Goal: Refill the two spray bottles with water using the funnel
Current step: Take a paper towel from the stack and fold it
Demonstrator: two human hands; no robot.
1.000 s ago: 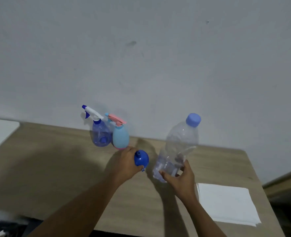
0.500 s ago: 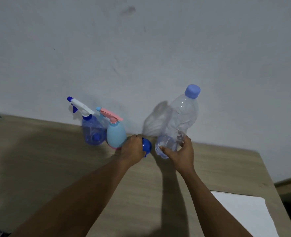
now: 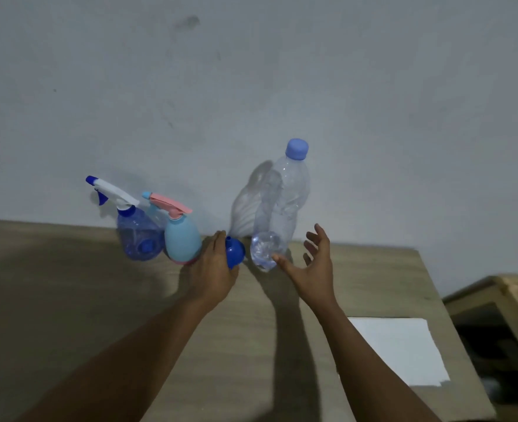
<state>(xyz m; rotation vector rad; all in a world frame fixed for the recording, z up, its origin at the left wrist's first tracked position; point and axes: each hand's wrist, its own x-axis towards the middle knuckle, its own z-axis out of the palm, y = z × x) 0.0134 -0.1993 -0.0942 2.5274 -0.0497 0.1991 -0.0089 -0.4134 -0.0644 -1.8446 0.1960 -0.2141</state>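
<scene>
You are letting go of the water bottle (image 3: 282, 208). Half a second ago your right hand (image 3: 317, 269) was wrapping its lower part and carrying it, tilted, toward the back of the table (image 3: 68, 284). Now that grip is standing apart, fingers spread, just right of the bottle's base. The thumb tip is lying against the base in the picture, and I cannot tell whether it is touching.

The bottle is now standing by itself at centre frame, close to the wall. Its long axis is running nearly upright, leaning a little to the right at the top, and its blue cap (image 3: 296, 149) is pointing up and is on. To my eye this is putting the water supply within reach, and nothing is being poured yet.

Your left hand (image 3: 213, 269) is keeping its grip clamped on the blue funnel (image 3: 235, 252), just left of the bottle's base. Which way its spout is facing is hard to make out.

The clear blue spray bottle (image 3: 139, 239) and the light blue spray bottle (image 3: 182, 242) are standing upright side by side at centre left. Their heads are on, with nozzles aiming toward the upper left of the frame, so I judge unscrewing a head is coming next.
</scene>
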